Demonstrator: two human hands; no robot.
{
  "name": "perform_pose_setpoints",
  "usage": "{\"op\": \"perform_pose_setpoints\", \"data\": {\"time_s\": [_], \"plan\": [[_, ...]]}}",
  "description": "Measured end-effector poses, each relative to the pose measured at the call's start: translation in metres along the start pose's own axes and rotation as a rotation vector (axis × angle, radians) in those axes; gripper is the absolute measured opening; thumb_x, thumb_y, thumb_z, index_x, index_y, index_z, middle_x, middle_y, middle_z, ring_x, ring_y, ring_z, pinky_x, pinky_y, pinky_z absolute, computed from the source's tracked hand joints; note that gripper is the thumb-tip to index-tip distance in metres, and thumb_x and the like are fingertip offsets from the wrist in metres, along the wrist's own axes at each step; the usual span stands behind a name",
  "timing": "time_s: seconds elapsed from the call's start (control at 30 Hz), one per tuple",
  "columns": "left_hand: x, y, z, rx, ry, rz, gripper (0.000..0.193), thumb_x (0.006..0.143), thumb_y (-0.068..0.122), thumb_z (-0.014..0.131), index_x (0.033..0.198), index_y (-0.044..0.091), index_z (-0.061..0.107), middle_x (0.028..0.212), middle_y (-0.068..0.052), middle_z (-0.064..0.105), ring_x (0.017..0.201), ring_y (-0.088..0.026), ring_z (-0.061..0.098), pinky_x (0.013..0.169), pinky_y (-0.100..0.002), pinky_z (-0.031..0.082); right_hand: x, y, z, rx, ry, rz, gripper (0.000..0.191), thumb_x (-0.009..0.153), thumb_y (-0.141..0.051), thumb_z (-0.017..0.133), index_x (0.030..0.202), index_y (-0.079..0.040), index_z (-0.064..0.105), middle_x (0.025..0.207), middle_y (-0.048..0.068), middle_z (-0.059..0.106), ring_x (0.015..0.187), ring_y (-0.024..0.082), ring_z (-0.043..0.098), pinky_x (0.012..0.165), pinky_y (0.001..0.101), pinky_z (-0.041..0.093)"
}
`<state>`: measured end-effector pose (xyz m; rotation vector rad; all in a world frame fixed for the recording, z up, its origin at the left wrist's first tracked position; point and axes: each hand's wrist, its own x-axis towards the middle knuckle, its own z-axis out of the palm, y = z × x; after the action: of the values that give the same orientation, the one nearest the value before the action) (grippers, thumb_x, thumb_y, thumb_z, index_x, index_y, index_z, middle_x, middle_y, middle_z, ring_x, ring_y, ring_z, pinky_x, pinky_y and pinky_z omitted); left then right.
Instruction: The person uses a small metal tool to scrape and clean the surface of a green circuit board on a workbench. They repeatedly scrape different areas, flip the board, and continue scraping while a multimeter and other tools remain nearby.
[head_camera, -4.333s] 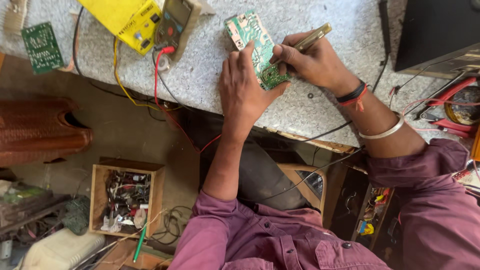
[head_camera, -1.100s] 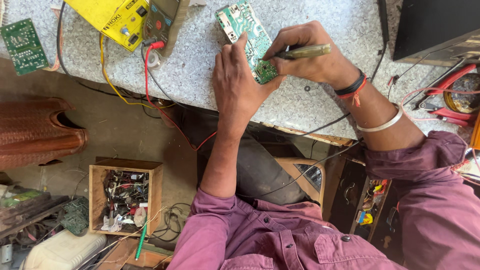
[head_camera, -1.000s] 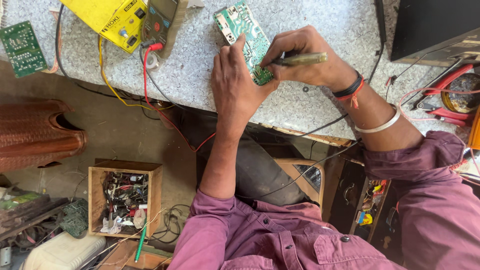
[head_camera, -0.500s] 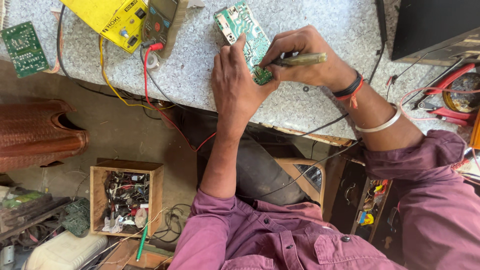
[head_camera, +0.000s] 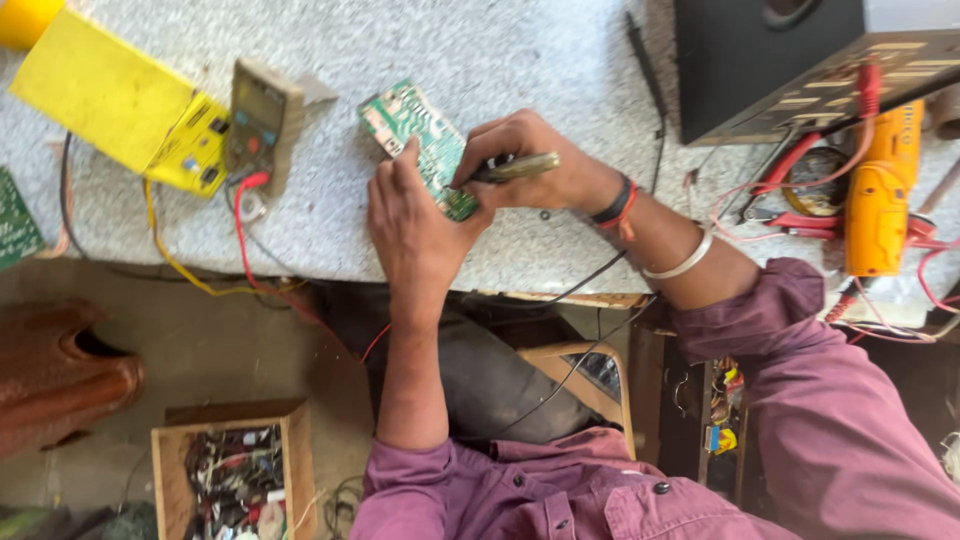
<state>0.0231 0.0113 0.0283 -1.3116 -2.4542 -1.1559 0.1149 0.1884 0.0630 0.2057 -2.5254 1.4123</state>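
Observation:
A green circuit board (head_camera: 412, 135) lies tilted on the grey speckled worktop (head_camera: 520, 50). My left hand (head_camera: 420, 225) grips its near edge with the thumb up along the left side. My right hand (head_camera: 525, 165) holds a brass-coloured pen-like tool (head_camera: 520, 168) level, its dark tip resting on the board's near right part. A dark band and a metal bangle (head_camera: 685, 265) sit on my right wrist.
A yellow box (head_camera: 120, 105) and a multimeter (head_camera: 262, 120) with red and yellow leads lie at the left. A black case (head_camera: 780, 60), a yellow tool (head_camera: 878, 190) and pliers crowd the right. Below the worktop stands a wooden crate (head_camera: 235, 480) of parts.
Both hands stay on the board while the tool tip shifts slightly over it. The view has drifted a little to the left.

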Motion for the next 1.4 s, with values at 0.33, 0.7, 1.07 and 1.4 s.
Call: {"op": "perform_pose_setpoints", "data": {"time_s": [0.33, 0.7, 1.07, 1.4], "plan": [[-0.001, 0.001, -0.004, 0.026, -0.001, 0.021, 0.089, 0.074, 0.052, 0.089, 0.136, 0.001, 0.05, 0.11, -0.018, 0.059, 0.105, -0.039, 0.059, 0.092, -0.052, 0.048, 0.001, -0.008, 0.002, -0.006, 0.041, 0.109, 0.018, 0.083, -0.011, 0.074, 0.1, -0.004, 0.078, 0.091, 0.008, 0.075, 0.081, 0.02, 0.074, 0.072, 0.0336, 0.06], [-0.002, 0.001, -0.006, 0.015, -0.047, -0.01, 0.108, 0.066, 0.055, 0.093, 0.144, 0.0, 0.043, 0.116, -0.018, 0.06, 0.109, -0.04, 0.058, 0.096, -0.052, 0.046, 0.004, -0.001, 0.013, -0.051, 0.107, 0.098, 0.023, 0.091, -0.016, 0.077, 0.112, -0.006, 0.074, 0.095, 0.008, 0.075, 0.086, 0.019, 0.075, 0.074, 0.0343, 0.059], [-0.005, -0.004, -0.004, -0.026, -0.004, 0.027, 0.106, 0.087, 0.06, 0.079, 0.157, -0.001, 0.028, 0.132, -0.024, 0.057, 0.118, -0.041, 0.058, 0.104, -0.053, 0.045, 0.006, 0.008, 0.014, -0.201, 0.317, 0.232, 0.03, 0.101, -0.026, 0.068, 0.125, -0.006, 0.069, 0.107, 0.012, 0.077, 0.094, 0.023, 0.076, 0.081, 0.0381, 0.06], [-0.004, -0.004, -0.008, -0.189, -0.032, -0.043, 0.101, 0.085, 0.032, 0.087, 0.161, 0.004, 0.026, 0.151, -0.026, 0.053, 0.136, -0.045, 0.055, 0.111, -0.05, 0.044, 0.004, 0.008, 0.014, -0.215, 0.278, 0.191, 0.03, 0.1, -0.025, 0.069, 0.125, -0.008, 0.068, 0.115, 0.011, 0.076, 0.102, 0.025, 0.075, 0.084, 0.04, 0.059]]}}
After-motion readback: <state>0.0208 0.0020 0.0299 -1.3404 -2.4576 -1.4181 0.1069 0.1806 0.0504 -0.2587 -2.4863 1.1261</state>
